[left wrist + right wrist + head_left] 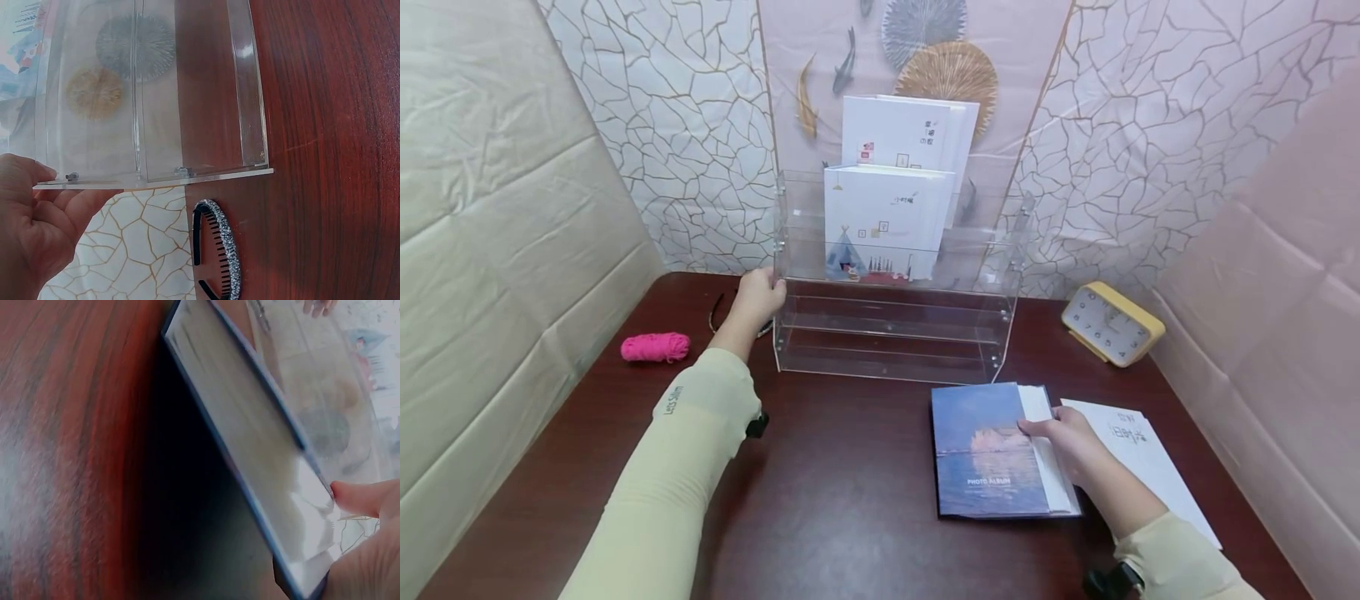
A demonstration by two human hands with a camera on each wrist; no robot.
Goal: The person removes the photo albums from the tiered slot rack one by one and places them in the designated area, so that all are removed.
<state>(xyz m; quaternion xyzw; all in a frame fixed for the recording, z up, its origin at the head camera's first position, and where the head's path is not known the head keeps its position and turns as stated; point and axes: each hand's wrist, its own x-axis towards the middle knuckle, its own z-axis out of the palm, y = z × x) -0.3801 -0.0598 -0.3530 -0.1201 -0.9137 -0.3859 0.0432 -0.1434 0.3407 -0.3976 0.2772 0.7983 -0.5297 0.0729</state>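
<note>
A clear acrylic rack (887, 327) with several tiers stands at the back of the table. My left hand (757, 298) grips the edge of its left side panel, thumb on one face and fingers on the other, as the left wrist view shows (37, 228). Two white albums stand in the upper tiers, one in front (887, 208) and one behind (955, 125). At the right, my right hand (1078, 446) holds a blue photo album (985, 442) by its right edge, thumb on top. In the right wrist view the album's page block (244, 431) shows between its covers, raised at a tilt.
A white book (1142, 458) lies flat beyond my right hand, partly covered by it. The yellow alarm clock (1108, 325) stands at the back right. Pink yarn (655, 347) lies at the left, and a glittery headband (228, 250) rests beside the rack's left side.
</note>
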